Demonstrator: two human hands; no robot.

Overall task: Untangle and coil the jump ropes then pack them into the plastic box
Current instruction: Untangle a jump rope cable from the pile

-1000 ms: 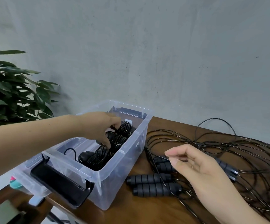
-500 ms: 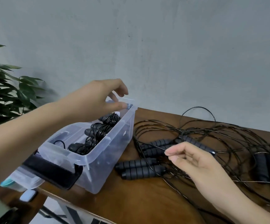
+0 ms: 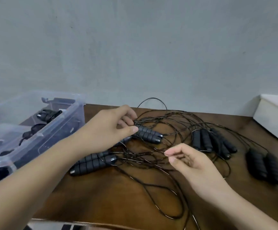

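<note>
A tangle of black jump ropes [image 3: 203, 141] is spread across a wooden table [image 3: 118, 196]. One pair of handles [image 3: 149, 135] is gripped at its near end by the left hand [image 3: 111, 128]. The right hand [image 3: 196, 165] is held over the cords with thumb and forefinger nearly closed; whether a cord is pinched cannot be told. Coiled ropes [image 3: 48, 114] are seen inside the plastic box [image 3: 78, 117] at the left.

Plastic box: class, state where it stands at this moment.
In the head view, the plastic box stands at the far left of the table, just left of the left hand and the tangled jump ropes.
</note>
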